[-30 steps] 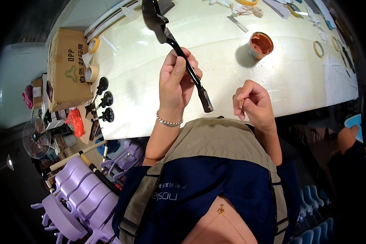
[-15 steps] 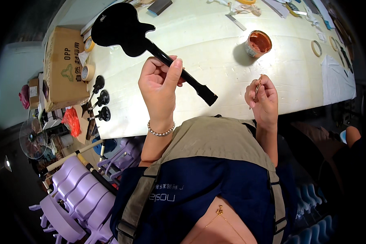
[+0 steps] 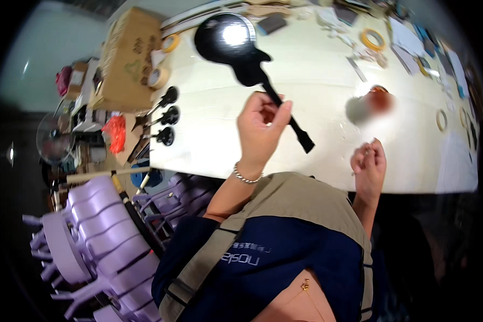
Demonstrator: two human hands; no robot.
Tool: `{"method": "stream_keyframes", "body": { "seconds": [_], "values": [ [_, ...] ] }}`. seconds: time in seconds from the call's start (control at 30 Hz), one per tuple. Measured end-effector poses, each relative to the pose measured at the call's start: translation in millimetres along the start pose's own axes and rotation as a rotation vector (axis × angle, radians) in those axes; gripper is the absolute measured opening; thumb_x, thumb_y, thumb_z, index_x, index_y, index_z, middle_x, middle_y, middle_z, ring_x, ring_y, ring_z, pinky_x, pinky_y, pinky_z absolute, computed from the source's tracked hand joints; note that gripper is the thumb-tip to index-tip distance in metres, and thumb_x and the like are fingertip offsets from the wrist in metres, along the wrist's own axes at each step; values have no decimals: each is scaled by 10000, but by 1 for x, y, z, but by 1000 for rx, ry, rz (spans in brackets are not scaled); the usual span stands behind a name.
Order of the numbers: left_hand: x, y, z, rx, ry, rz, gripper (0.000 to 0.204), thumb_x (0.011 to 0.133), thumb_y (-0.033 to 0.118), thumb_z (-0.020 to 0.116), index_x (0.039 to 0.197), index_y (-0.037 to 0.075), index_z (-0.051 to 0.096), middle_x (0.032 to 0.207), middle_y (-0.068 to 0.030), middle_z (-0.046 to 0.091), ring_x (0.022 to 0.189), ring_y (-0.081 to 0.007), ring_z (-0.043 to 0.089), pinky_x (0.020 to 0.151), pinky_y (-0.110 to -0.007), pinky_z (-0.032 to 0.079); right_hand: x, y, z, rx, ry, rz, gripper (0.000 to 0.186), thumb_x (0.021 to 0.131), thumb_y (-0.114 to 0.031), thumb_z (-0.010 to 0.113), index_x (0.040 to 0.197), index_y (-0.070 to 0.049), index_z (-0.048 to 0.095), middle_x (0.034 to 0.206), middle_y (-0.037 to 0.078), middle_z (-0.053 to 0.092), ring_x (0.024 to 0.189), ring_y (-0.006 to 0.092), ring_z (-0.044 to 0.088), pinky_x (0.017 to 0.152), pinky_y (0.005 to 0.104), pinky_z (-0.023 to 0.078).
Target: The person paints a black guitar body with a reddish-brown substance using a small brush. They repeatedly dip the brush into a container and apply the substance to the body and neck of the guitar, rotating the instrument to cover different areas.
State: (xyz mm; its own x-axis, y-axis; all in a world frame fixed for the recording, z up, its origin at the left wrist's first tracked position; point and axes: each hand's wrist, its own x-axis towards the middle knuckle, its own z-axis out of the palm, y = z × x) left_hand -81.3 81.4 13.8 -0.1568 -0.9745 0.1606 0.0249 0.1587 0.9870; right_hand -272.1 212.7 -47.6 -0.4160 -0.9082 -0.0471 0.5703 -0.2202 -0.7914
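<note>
A small black guitar-shaped piece [image 3: 240,65], glossy and without strings, slants over the table with its wide body away from me. My left hand [image 3: 260,126] is closed around its neck, thumb on top, and a bright reflection shows on the body. To the right, my right hand [image 3: 369,166] is held in a pinch; the small thin tool between its fingertips is blurred and barely shows. Beyond that hand stands an open can of reddish-brown paste [image 3: 381,99], also smeared by motion.
Three smaller black guitar-like pieces [image 3: 170,115] lie at the table's left edge, near a cardboard box [image 3: 126,59] and tape rolls [image 3: 158,78]. A dark block [image 3: 272,24], a metal strip [image 3: 357,70] and a yellow tape roll [image 3: 372,39] lie farther back. Purple chairs [image 3: 102,225] are stacked at lower left.
The view has swung, so everything sits farther right and mostly lower. The guitar-shaped piece has turned to catch a bright reflection. Both hands keep their grips.
</note>
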Motion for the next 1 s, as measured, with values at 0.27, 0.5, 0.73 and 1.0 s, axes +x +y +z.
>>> {"method": "stream_keyframes", "body": {
  "seconds": [0.27, 0.5, 0.73, 1.0],
  "values": [
    [-4, 3, -96, -180, 38, -192, 215, 848, 112, 597, 1021, -16, 591, 818, -69, 654, 592, -31, 496, 527, -158, 392, -13, 5, -15, 54, -193, -4, 181, 928, -164, 489, 1079, -64, 482, 923, 25, 523, 667, 79, 430, 509, 191, 331],
    [-33, -6, -175, 11, 160, -205, 236, 840, 113, 606, 1032, -24, 583, 842, -82, 663, 615, -39, 519, 542, -164, 405, -23, 24, 14, 42, -121, 92, 122, 930, -140, 481, 1034, -78, 495, 886, 17, 553, 661, 72, 441, 507, 194, 333],
    [-48, -11, -249, 189, 192, -203, 238, 830, 119, 624, 1017, -24, 594, 808, -26, 653, 597, -18, 499, 532, -153, 396, -29, 64, 73, -6, -102, 187, 95, 930, -154, 485, 995, -86, 500, 864, 18, 546, 604, 64, 426, 490, 196, 324],
    [-75, -44, -362, 117, 321, -378, 210, 867, 115, 560, 1049, 18, 599, 846, -38, 660, 626, -21, 486, 555, -160, 375, -26, 88, 133, -84, -120, 262, 94, 932, -162, 483, 980, -82, 499, 822, 18, 523, 601, 63, 415, 493, 191, 319]
  ]
}}
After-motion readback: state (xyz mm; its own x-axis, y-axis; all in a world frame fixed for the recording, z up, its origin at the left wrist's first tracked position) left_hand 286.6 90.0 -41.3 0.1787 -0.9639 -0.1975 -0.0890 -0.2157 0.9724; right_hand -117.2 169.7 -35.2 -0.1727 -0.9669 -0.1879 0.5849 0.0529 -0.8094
